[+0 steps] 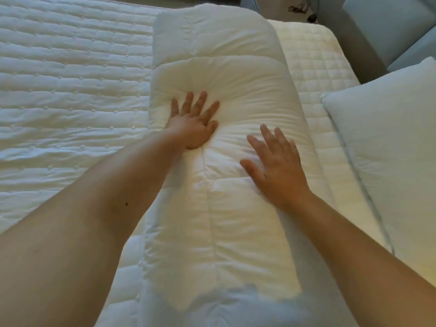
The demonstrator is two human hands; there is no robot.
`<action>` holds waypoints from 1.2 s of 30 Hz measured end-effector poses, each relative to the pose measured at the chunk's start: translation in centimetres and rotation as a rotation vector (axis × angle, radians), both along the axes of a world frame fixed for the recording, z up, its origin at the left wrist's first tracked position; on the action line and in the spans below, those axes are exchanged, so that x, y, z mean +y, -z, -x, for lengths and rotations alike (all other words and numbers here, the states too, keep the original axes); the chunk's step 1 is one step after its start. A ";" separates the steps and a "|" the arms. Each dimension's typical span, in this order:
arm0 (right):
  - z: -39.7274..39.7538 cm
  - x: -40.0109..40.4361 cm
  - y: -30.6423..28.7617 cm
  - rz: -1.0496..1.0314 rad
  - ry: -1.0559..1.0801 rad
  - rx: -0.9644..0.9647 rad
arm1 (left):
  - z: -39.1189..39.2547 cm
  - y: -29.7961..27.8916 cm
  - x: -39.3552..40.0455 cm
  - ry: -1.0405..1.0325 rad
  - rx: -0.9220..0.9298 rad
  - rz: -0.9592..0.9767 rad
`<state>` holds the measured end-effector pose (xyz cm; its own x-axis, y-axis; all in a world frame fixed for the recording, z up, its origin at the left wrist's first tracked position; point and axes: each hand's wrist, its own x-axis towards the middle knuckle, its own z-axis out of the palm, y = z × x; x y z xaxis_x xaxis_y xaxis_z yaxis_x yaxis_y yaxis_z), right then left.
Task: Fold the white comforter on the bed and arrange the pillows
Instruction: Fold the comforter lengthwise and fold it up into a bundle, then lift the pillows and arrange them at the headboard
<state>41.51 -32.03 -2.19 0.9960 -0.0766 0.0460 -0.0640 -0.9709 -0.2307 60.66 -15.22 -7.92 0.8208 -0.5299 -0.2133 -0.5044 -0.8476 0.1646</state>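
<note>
The white comforter (219, 67) lies folded into a long thick strip down the middle of the bed, running from the far edge toward me. My left hand (192, 125) presses flat into it, fingers spread, denting the fabric. My right hand (273, 166) rests flat on it a little nearer and to the right, fingers apart. Neither hand grips anything. A white pillow (389, 147) lies at the right, apart from the comforter.
The quilted mattress cover (66, 90) stretches bare to the left of the comforter, and a narrow quilted band (313, 67) shows between comforter and pillow. A pale upholstered bench or chair (389, 27) stands beyond the bed's far right corner. Cables (299, 7) lie on the floor.
</note>
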 end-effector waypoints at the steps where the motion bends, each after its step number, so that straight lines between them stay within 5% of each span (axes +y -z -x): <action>1: -0.5 -1.0 1.2 0.091 0.029 0.057 | -0.5 0.5 -0.2 -0.001 0.014 0.003; 6: -0.3 -0.5 9.7 0.111 0.018 0.126 | -1.3 3.6 -1.1 -0.003 0.020 -0.059; 12: -0.9 -1.1 13.0 0.119 -0.034 0.141 | -1.2 5.4 -2.0 -0.046 0.016 -0.123; 19: -1.1 -2.0 10.4 0.053 -0.040 0.212 | -0.7 2.4 -2.9 -0.066 0.016 -0.207; 22: -0.6 -4.0 6.0 -0.164 -0.064 0.177 | -0.3 -0.6 -3.4 -0.087 -0.019 -0.213; 24: 0.6 -6.8 2.6 -0.385 -0.056 0.054 | -0.3 -3.0 -4.0 -0.177 0.004 -0.153; 28: 4.2 -16.4 -0.9 -0.376 0.119 -0.120 | 0.2 -7.9 -6.8 -0.397 0.008 0.013; 32: 7.6 -28.1 -1.6 -0.362 0.437 -0.023 | 3.6 -10.5 -15.1 -0.242 -0.163 0.256; 36: 9.6 -38.6 -2.5 -0.195 0.624 -0.042 | 9.6 -9.6 -27.1 -0.158 0.118 0.506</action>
<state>31.94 -70.62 0.28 0.7592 -0.6508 0.0105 -0.5894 -0.6943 -0.4129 51.06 -42.28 1.72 0.8848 -0.4621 -0.0592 -0.3304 -0.7121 0.6195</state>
